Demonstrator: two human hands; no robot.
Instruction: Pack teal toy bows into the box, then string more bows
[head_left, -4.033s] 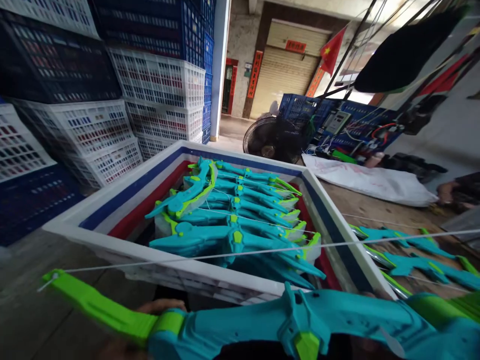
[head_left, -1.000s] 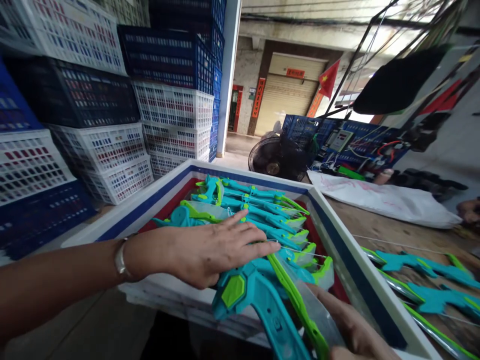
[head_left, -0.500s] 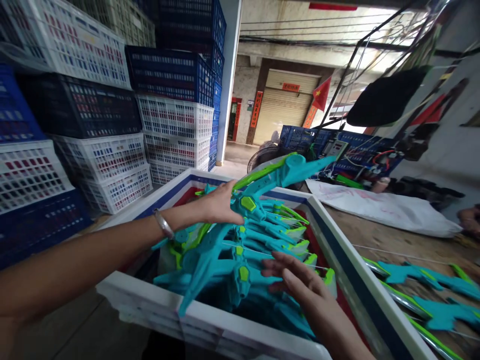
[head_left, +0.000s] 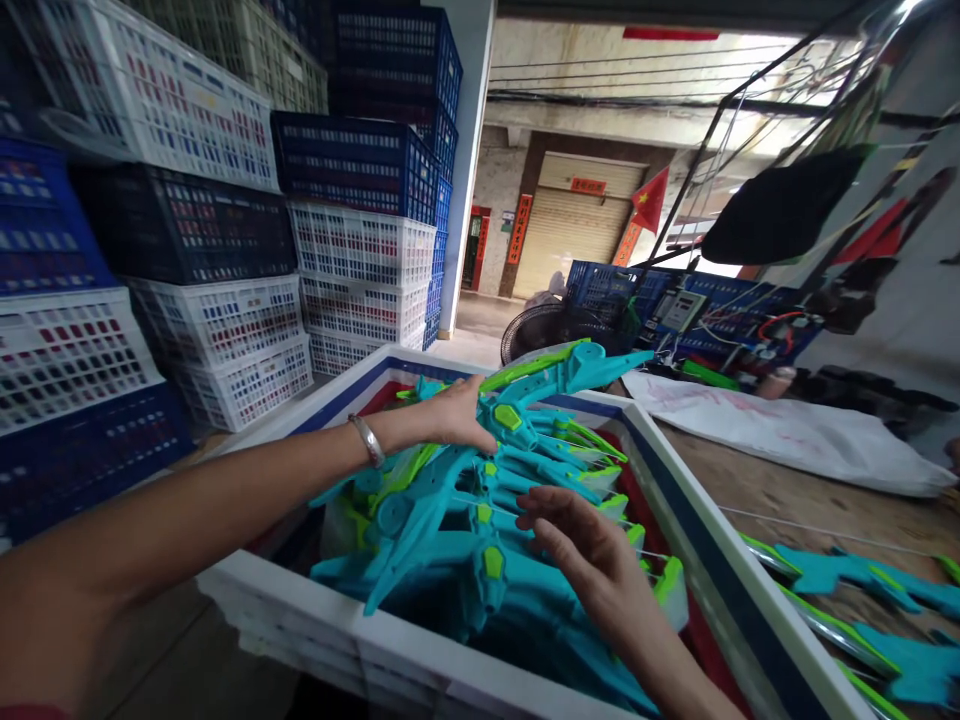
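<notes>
A white bin (head_left: 697, 520) with blue and red inner walls holds a stack of several teal and green toy bows (head_left: 525, 480). My left hand (head_left: 454, 415), with a bracelet on its wrist, grips one toy bow (head_left: 525, 390) at its middle. That bow tilts up across the stack, its far tip above the bin's back rim. My right hand (head_left: 592, 555) hovers over the near bows, its fingers spread and touching a bowstring, holding nothing.
Stacked white and blue plastic crates (head_left: 210, 230) rise on the left. More toy bows (head_left: 862, 590) lie on the wooden table (head_left: 765, 490) to the right, behind them a white bag (head_left: 787, 425), a fan (head_left: 544, 330) and a blue crate with electronics (head_left: 705, 300).
Four seconds ago I held a bow near the camera. Since then it went onto the stack; my left hand lifted its middle, and over the last half second the hands barely shifted.
</notes>
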